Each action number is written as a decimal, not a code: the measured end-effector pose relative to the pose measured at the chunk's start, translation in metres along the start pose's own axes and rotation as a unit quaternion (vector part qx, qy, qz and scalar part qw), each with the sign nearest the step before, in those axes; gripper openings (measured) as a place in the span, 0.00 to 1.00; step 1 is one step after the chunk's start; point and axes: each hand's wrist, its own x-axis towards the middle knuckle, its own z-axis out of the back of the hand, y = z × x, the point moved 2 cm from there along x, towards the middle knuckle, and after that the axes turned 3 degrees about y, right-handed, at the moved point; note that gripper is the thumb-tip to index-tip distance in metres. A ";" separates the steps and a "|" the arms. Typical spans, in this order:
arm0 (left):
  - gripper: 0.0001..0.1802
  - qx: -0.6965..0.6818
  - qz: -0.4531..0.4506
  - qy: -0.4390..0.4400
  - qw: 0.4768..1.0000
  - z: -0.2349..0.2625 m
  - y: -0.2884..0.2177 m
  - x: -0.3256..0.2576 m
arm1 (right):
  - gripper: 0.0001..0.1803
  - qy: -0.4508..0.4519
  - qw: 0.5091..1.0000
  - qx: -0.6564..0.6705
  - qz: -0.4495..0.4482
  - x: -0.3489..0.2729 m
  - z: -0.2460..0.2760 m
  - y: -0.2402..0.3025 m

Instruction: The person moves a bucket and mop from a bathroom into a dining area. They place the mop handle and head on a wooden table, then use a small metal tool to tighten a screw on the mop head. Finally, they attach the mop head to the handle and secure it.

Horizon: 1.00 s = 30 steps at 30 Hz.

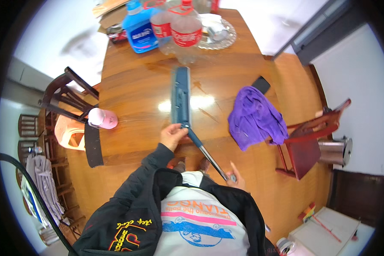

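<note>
A flat mop (182,97) with a long dark blue head and a metal pole is tilted over the wooden table (136,89). My left hand (173,135) pinches it where the head joins the pole. Lower down and to the right, my right hand (236,177) is closed round the pole, with one finger sticking out. The mop head's underside is turned from view, and I cannot tell if the head touches the tabletop. To its right, a crumpled purple cloth (257,117) hangs over the table's edge, beside a flat black object (261,85) like a phone.
At the table's far end stand a blue detergent jug (141,36), clear plastic bottles (187,38) with red labels and a glass tray (228,38). A pink cup (104,118) sits at the left edge. Chairs flank the table, a dark one (68,91) left, a reddish one (301,155) right.
</note>
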 end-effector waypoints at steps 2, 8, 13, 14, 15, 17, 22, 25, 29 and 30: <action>0.16 0.028 -0.039 -0.005 0.999 0.011 0.004 0.005 | 0.33 0.000 0.972 0.228 0.061 0.018 0.007 -0.035; 0.20 0.084 -0.067 -0.021 0.994 0.003 0.007 -0.009 | 0.35 0.053 0.881 0.440 0.164 0.025 0.011 0.067; 0.22 0.118 -0.088 0.035 0.989 -0.018 0.002 -0.018 | 0.35 0.064 0.885 0.417 0.196 0.025 0.010 0.101; 0.23 0.125 -0.085 0.036 0.988 -0.019 0.002 -0.019 | 0.35 0.067 0.887 0.411 0.200 0.026 0.009 0.103; 0.23 0.132 -0.083 0.037 0.987 -0.020 0.002 -0.021 | 0.34 0.072 0.889 0.406 0.198 0.028 0.006 0.105; 0.23 0.142 -0.084 0.035 0.986 -0.022 0.003 -0.021 | 0.34 0.081 0.894 0.397 0.193 0.032 0.000 0.107; 0.23 0.132 -0.085 0.027 0.987 -0.016 0.009 -0.019 | 0.28 0.119 0.907 0.371 0.159 0.043 -0.018 0.106; 0.22 0.106 -0.071 0.021 0.992 -0.011 0.013 -0.018 | 0.27 0.090 0.935 0.325 0.109 0.056 -0.035 0.101; 0.22 0.097 -0.041 0.005 0.994 -0.008 0.016 -0.020 | 0.21 0.018 0.978 0.123 0.166 0.075 -0.065 0.106; 0.22 0.092 -0.036 0.003 0.995 -0.007 0.017 -0.020 | 0.20 0.003 0.980 0.044 0.196 0.079 -0.071 0.109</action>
